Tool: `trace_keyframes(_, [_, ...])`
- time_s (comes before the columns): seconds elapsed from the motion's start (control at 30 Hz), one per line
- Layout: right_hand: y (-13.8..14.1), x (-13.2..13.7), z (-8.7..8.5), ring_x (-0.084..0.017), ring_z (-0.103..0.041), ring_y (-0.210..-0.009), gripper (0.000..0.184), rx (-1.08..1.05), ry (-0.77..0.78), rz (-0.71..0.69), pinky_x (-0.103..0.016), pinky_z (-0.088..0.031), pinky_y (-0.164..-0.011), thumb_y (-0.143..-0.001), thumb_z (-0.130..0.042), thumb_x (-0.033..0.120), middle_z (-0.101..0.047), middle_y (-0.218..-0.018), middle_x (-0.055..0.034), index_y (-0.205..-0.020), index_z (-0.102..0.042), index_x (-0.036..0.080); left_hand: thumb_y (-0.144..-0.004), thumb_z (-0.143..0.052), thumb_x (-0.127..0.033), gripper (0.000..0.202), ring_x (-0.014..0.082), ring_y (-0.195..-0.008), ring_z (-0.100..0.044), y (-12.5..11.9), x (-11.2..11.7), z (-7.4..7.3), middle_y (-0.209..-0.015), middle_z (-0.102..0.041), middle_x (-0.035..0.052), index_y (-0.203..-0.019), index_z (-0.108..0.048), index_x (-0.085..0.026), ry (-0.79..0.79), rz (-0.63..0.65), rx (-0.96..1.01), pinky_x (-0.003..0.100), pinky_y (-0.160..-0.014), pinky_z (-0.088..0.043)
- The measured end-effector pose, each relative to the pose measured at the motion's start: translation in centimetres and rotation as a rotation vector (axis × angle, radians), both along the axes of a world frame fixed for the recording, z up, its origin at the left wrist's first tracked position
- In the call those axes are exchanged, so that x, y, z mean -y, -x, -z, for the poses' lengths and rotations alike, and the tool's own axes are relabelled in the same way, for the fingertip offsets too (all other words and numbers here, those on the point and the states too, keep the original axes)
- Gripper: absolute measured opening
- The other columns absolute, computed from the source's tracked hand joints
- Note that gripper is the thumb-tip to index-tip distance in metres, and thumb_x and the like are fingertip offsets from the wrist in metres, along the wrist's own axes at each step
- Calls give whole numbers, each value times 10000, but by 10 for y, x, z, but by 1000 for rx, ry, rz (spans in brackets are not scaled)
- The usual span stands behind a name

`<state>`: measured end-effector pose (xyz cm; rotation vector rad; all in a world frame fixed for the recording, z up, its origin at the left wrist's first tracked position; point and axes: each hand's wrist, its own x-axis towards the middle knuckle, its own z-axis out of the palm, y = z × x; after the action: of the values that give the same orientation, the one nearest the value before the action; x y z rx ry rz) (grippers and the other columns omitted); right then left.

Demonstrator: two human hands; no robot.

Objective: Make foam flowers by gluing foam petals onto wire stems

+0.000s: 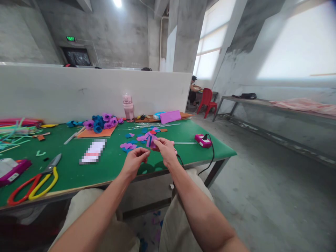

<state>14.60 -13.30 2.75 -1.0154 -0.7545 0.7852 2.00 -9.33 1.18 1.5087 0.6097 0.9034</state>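
Over the green table [70,148]: one dark-striped purple piece [151,141], pinched by right hand [165,149]; left hand [136,158] curled nearby, contents indiscernible; step, apparently piece preparation, next calling for steady two-handed alignment.

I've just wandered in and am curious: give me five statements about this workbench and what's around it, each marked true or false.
1. The right hand holds a purple piece. True.
2. The scissors lie to the right of both hands. False: they lie to the left.
3. The pink bottle stands upright near the white partition. True.
4. The plastic chair is blue. False: it is red.
5. Purple and blue flowers lie left of the bottle. True.
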Motion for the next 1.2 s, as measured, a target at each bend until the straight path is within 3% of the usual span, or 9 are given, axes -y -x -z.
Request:
trace_keyframes(0.8, [5,0,2,-76,-446,-516,161,-13,-21,-17,-232,-439,-590,-607,-623,317,-493,-542,54,-599,-555,172,-624,-692,-333,239,79,-514,-505,-1,1,1,-594,-547,-19,-719,-606,-131,101,28,54,218,-520,-432])
trace_keyframes(1.2, [13,3,-1,-91,-521,-585,161,-94,12,-145,-246,-447,-679,-559,-670,281,-563,-591,41,-641,-591,167,-593,-712,-347,271,82,-513,-509,-1,-1,3,-602,-563,-8,-709,-615,-122,130,-11,81,221,-507,-448])
